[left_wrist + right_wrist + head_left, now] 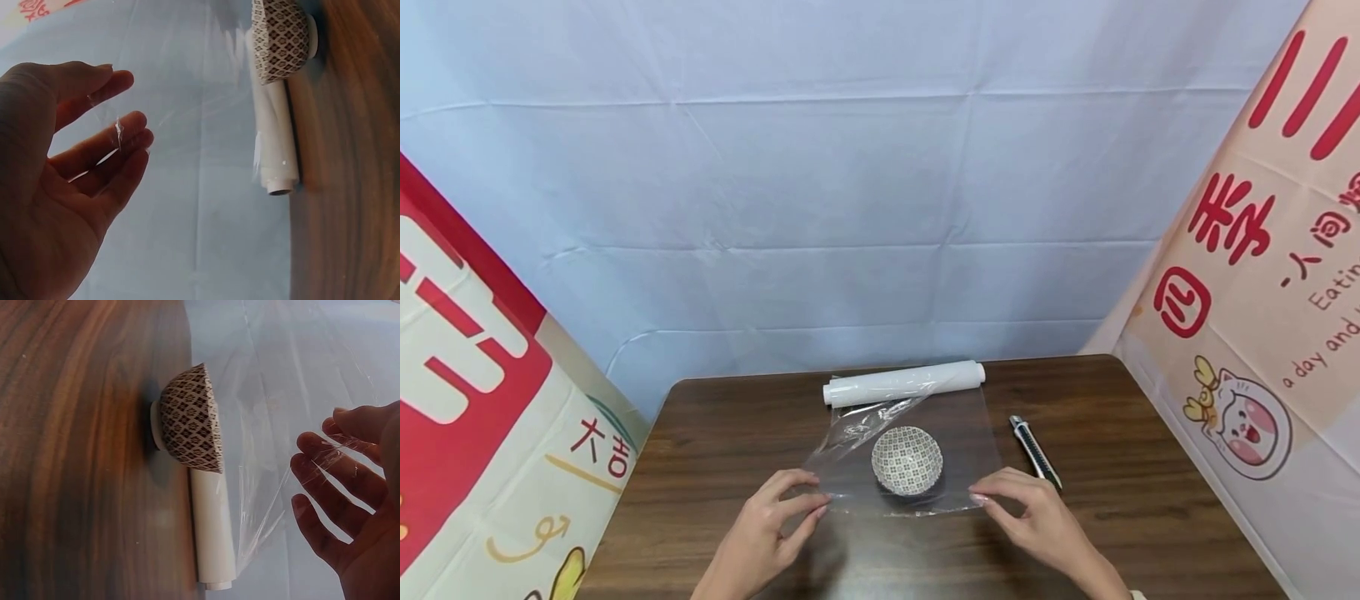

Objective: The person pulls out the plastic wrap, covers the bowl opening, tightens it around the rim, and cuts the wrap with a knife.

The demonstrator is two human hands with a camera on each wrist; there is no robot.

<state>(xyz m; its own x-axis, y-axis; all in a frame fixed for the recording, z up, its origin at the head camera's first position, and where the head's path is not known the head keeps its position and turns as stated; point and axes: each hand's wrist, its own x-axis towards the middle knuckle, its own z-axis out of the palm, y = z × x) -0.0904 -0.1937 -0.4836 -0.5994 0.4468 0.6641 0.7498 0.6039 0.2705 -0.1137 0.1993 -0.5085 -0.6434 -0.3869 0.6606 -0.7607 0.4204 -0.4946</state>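
A clear sheet of cling film (966, 442) runs toward me from a white roll (906, 384) at the back of the table. My left hand (767, 529) pinches the sheet's near left corner between thumb and index finger. With thumb and fingertips, my right hand (1037, 518) pinches the near right corner. Between the hands, a patterned bowl (907, 461) stands upright under the stretched film. In the right wrist view the bowl (190, 419) rests on its foot, and film wrinkles cross the fingers (340, 472). The left wrist view shows a film crease by the left fingers (119, 134).
A utility knife (1036, 454) lies on the brown wooden table (700, 467), just beyond the right hand. Behind the table hangs a pale blue cloth (820, 208). Printed banners (1262, 375) hang at both sides.
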